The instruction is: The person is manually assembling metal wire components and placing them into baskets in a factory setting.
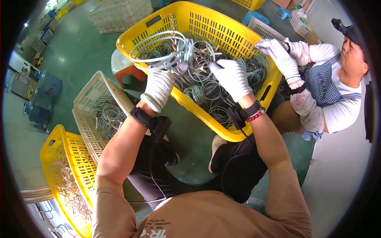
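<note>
My left hand (160, 85), in a striped white work glove, is closed on a coil of pale grey cable (156, 39). The coil is raised over the near left rim of a large yellow crate (206, 126), and small metal end pieces hang in its loops. Inside the crate lie many more cable coils (220, 113), tangled with small metal fittings (204, 57). My right hand (234, 79), gloved the same way, is over these coils with its fingers curled in. What it may hold is hidden behind the fingers.
Opposite on the right, another person's gloved hands (281, 57) are at the crate's right rim. To my left stand a cream crate (89, 119) with cable coils and a yellow crate (77, 158) of small metal pieces. A stool (129, 73) stands beside the large crate.
</note>
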`<act>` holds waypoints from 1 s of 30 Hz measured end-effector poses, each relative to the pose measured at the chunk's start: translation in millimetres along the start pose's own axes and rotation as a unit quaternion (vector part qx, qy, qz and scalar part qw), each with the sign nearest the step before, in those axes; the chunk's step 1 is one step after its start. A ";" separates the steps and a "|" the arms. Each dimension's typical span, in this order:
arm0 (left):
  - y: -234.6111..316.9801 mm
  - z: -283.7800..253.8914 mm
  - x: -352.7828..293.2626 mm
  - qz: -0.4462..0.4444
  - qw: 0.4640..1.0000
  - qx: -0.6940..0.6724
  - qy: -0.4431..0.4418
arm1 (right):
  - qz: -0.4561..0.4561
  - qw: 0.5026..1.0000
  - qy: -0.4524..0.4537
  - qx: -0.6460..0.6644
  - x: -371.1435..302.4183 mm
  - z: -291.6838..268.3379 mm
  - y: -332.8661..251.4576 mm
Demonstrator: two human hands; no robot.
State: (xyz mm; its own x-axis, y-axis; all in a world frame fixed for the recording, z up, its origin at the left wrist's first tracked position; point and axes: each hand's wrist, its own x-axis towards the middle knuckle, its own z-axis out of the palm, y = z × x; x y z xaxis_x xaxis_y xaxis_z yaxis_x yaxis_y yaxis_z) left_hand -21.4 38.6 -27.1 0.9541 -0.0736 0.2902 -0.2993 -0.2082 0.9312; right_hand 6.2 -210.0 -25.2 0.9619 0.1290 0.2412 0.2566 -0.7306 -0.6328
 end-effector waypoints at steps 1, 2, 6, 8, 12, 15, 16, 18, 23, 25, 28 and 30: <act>15.1 2.7 -2.1 -0.043 0.996 -0.077 0.011 | -0.003 0.999 0.033 0.020 -2.2 -1.5 -1.3; 13.1 -0.1 1.6 0.061 0.998 0.023 0.009 | 0.051 0.978 0.032 0.199 -7.1 -1.6 -11.1; -13.3 0.8 2.2 -0.026 0.984 -0.174 -0.005 | 0.099 0.858 -0.114 0.491 -8.5 -29.1 -28.4; -44.7 -4.6 11.8 0.154 0.957 0.242 0.033 | 0.082 0.830 -0.097 0.543 -8.5 -40.8 -24.9; -140.1 -62.0 16.1 0.184 0.889 0.415 0.063 | 0.045 0.808 -0.027 0.587 3.9 -44.3 -31.4; -43.1 7.0 7.0 0.023 0.989 0.116 0.092 | 0.054 0.815 0.045 0.575 -8.0 -61.4 -11.6; -40.2 1.1 4.1 0.036 0.969 0.223 0.096 | 0.041 0.826 0.048 0.560 -8.9 -62.5 -23.9; -7.0 11.3 -6.7 0.024 0.970 0.228 0.078 | 0.038 0.865 0.071 0.495 -12.2 -66.0 -40.9; 2.8 14.6 -11.3 0.059 0.914 0.400 0.042 | -0.028 0.898 0.063 0.435 -20.9 -71.6 -52.3; 4.5 16.0 -11.3 0.065 0.913 0.403 0.029 | -0.120 0.935 0.021 0.334 -20.6 -74.4 -47.0; 6.7 12.1 -9.3 0.053 0.922 0.382 -0.012 | -0.188 0.952 0.020 0.242 -22.3 -82.0 -51.3; 15.1 14.8 -6.8 0.037 0.930 0.364 -0.031 | -0.233 0.953 0.009 0.196 -23.3 -88.0 -51.1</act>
State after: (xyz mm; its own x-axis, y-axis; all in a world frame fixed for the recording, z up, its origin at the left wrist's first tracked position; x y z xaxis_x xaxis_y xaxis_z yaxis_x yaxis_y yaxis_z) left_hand -32.5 21.5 -18.3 0.9349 -0.1652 0.3140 -0.3119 -0.8045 0.5054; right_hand -37.6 -234.7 66.3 0.7339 0.3633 0.5739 0.6745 -0.2908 -0.6785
